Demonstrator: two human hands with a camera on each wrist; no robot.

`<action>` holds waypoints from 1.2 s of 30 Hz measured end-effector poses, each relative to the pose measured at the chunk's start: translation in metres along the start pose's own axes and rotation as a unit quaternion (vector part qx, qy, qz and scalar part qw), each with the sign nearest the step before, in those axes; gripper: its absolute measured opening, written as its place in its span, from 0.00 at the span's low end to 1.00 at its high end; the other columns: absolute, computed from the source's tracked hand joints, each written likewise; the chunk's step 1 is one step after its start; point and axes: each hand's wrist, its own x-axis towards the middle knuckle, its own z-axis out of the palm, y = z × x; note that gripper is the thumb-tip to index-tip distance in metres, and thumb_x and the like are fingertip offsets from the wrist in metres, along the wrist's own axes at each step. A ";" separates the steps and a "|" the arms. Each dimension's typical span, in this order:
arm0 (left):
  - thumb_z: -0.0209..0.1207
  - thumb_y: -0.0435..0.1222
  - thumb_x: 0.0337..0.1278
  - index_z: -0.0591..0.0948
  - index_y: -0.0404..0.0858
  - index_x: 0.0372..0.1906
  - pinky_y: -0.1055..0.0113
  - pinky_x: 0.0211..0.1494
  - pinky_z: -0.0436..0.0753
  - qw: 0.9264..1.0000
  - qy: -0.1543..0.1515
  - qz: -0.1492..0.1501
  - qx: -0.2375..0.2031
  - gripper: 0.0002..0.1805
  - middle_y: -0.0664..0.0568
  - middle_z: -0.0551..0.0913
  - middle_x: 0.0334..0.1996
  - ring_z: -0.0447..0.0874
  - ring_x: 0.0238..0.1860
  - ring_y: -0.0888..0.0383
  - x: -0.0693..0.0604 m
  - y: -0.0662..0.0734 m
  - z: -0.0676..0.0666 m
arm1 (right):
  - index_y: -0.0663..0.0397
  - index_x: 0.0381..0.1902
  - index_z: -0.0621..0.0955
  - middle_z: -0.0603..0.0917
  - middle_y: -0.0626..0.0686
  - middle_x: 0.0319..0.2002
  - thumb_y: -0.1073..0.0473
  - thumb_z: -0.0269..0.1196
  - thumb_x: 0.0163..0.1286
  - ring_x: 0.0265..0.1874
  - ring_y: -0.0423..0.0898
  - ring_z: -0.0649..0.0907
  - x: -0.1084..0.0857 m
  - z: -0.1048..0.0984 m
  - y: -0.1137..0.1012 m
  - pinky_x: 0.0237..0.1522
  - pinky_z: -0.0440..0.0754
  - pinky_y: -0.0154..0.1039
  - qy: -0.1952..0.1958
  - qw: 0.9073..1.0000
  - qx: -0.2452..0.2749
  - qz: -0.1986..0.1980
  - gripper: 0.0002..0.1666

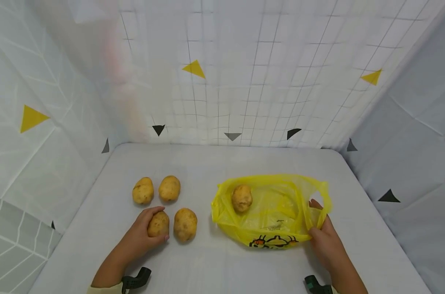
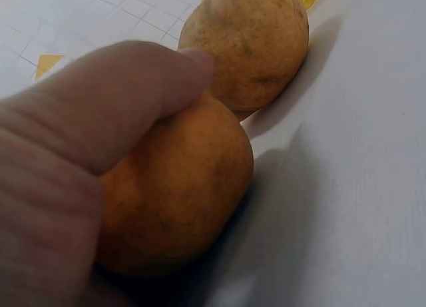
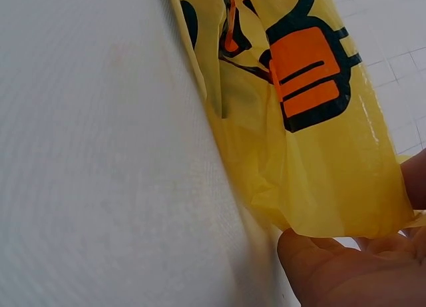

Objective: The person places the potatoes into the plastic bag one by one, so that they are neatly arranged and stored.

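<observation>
My left hand [image 1: 139,230] holds a potato [image 1: 158,224] on the table, thumb on its near side and fingers round its far side. Close to its right lies another potato [image 1: 185,225], which also shows behind the held one in the left wrist view. A yellow plastic bag [image 1: 233,233] lies spread with its mouth facing up, and one potato [image 1: 242,198] is inside it at the left. At the bag's right end, my right hand [image 1: 327,243] grips the handle side, with fingers passing behind the plastic. A printed cartoon [image 3: 307,70] marks the bag's front.
Two more potatoes, one at the left [image 1: 143,190] and one beside it [image 1: 169,188], lie beyond my left hand. The white-covered table [image 1: 215,269] meets a white back wall [image 1: 230,81] with grid lines and coloured triangles. White sheets hang at both sides.
</observation>
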 end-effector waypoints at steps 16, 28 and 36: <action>0.78 0.53 0.51 0.66 0.53 0.76 0.44 0.63 0.76 1.000 0.000 -0.018 -0.001 0.49 0.47 0.67 0.74 0.72 0.67 0.45 0.004 -0.003 -0.001 | 0.37 0.87 0.43 0.40 0.46 0.86 0.73 0.45 0.71 0.85 0.48 0.41 -0.004 -0.001 -0.003 0.64 0.57 0.14 0.030 0.996 -0.080 -0.023 0.52; 0.75 0.55 0.56 0.63 0.51 0.79 0.41 0.65 0.74 0.999 0.004 -0.036 -0.008 0.50 0.41 0.62 0.78 0.69 0.71 0.40 0.002 0.004 -0.013 | 0.40 0.86 0.45 0.39 0.47 0.86 0.75 0.43 0.70 0.84 0.46 0.40 -0.005 -0.002 -0.001 0.63 0.59 0.13 0.011 0.998 -0.050 -0.041 0.52; 0.74 0.53 0.59 0.63 0.49 0.79 0.45 0.58 0.78 0.999 0.027 -0.016 -0.018 0.48 0.42 0.64 0.77 0.73 0.66 0.40 0.007 0.021 -0.027 | 0.40 0.86 0.47 0.36 0.46 0.86 0.77 0.41 0.69 0.82 0.39 0.40 -0.005 -0.002 0.000 0.62 0.62 0.14 -0.014 0.997 -0.010 -0.079 0.51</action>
